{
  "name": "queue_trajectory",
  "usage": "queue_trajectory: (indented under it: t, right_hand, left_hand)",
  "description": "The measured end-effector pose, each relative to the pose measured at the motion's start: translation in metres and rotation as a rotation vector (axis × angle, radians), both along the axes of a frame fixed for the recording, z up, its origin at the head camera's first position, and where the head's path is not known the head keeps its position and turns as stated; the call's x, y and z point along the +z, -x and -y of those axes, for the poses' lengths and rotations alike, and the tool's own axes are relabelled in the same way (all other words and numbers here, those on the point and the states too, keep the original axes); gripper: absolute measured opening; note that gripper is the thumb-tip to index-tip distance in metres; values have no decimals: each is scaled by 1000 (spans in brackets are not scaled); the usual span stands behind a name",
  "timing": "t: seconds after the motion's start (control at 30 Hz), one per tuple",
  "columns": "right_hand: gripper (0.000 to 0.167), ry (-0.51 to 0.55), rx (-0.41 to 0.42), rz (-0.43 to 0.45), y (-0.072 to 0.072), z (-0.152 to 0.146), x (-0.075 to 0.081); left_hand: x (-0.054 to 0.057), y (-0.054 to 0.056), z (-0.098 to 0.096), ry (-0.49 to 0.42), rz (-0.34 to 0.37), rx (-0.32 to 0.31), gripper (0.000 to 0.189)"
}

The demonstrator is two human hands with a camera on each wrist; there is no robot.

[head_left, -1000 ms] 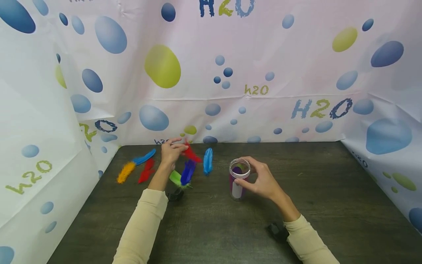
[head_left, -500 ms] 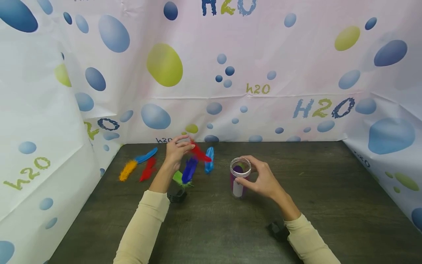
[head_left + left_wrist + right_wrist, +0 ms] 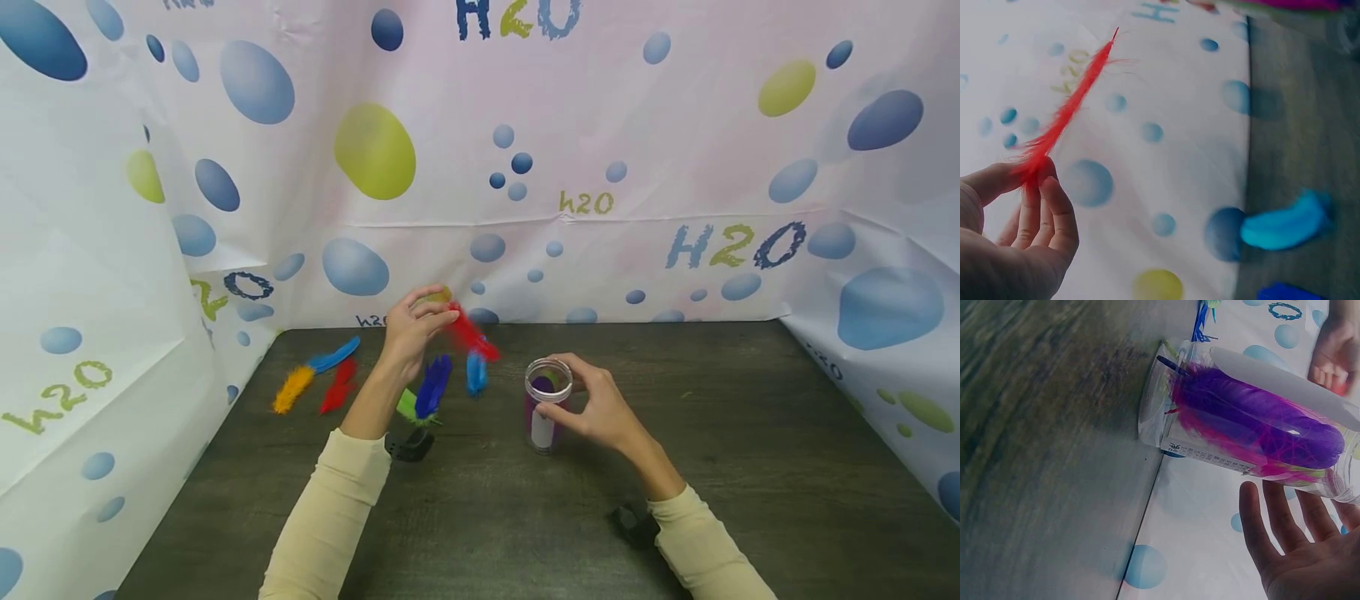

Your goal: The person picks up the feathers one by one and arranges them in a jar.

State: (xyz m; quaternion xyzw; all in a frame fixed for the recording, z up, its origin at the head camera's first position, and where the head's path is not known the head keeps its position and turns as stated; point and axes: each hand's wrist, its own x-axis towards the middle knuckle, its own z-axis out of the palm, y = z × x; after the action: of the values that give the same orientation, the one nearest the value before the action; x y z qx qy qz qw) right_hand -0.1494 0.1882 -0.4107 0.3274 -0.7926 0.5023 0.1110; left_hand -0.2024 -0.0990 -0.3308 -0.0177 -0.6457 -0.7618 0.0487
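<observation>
Red feather in the air, open jar in hand

And here is the fluffy red feather [image 3: 472,333], pinched at one end between the thumb and fingertips of the left hand [image 3: 412,329], its free end slanting down in front of a light-blue feather [image 3: 477,377] in the head view. Over to the right hand [image 3: 600,406]: thumb and fingers curved around a clear cylindrical jar [image 3: 542,429] with a white label, upright on the table, its mouth open. Inside, through the see-through wall, a purple feather [image 3: 1260,419] lies against magenta plumes [image 3: 1210,428].

Just below the left hand, a dark-blue feather [image 3: 432,387] overlaps a lime-green feather [image 3: 407,406]. Further left, a fluffy orange feather [image 3: 292,390] touches a slim blue feather [image 3: 335,356], with a second red feather [image 3: 339,387] just beside them. All of it on a dark wood-grain table [image 3: 487,517], and behind that, a white backdrop [image 3: 465,100] splashed with blue and lime drops and "H2O" lettering!
</observation>
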Motion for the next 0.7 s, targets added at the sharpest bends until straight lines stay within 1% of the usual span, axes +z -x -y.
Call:
queue_trajectory:
  t: [0.13,0.27,0.5,0.7]
  right_hand:
    - [54,-3,-3,0,1,0,0]
    - [54,-4,-6,2,2,1,0]
    - [53,-1,-6,10,3,1,2]
    - [53,-4,-11,22,5,1,2]
  left_hand:
    - [13,-4,-9,-12,-36,-31,47]
    - [23,-7,-16,-15,-75,-68,46]
    - [34,-13,-27,-28,-127,-119,45]
    - [39,-16,-39,9,-156,-144,45]
